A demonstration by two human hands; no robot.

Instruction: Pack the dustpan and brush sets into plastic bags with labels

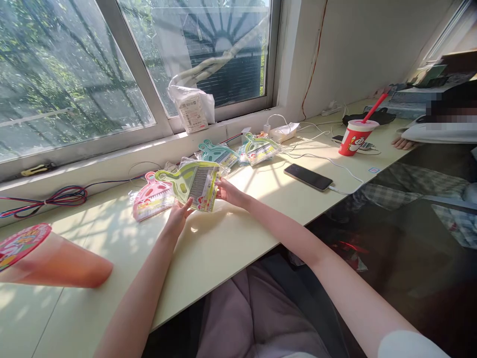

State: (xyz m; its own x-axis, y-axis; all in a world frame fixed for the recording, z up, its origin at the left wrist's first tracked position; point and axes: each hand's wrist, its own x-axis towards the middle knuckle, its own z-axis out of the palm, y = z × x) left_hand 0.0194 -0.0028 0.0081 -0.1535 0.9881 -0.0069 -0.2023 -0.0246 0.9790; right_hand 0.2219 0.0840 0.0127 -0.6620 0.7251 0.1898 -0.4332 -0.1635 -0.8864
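A green dustpan-and-brush set [197,181] in clear packaging is held up over the table, tilted, with its handle to the left. My left hand [181,214] grips its lower left edge, and my right hand [228,193] has hold of its right edge. Just left of it lies a pink packaged set [152,198], partly covered by the green one. Behind, a teal packaged set [219,154] and another green packaged set [260,148] rest near the window wall.
A drink cup [63,258] is at the left, a red cup with a straw [356,136] at the right. A phone [308,177] with a cable lies on the table [223,248]. Bundled wires [55,196] run along the wall. A person's hand [403,142] rests at the far right.
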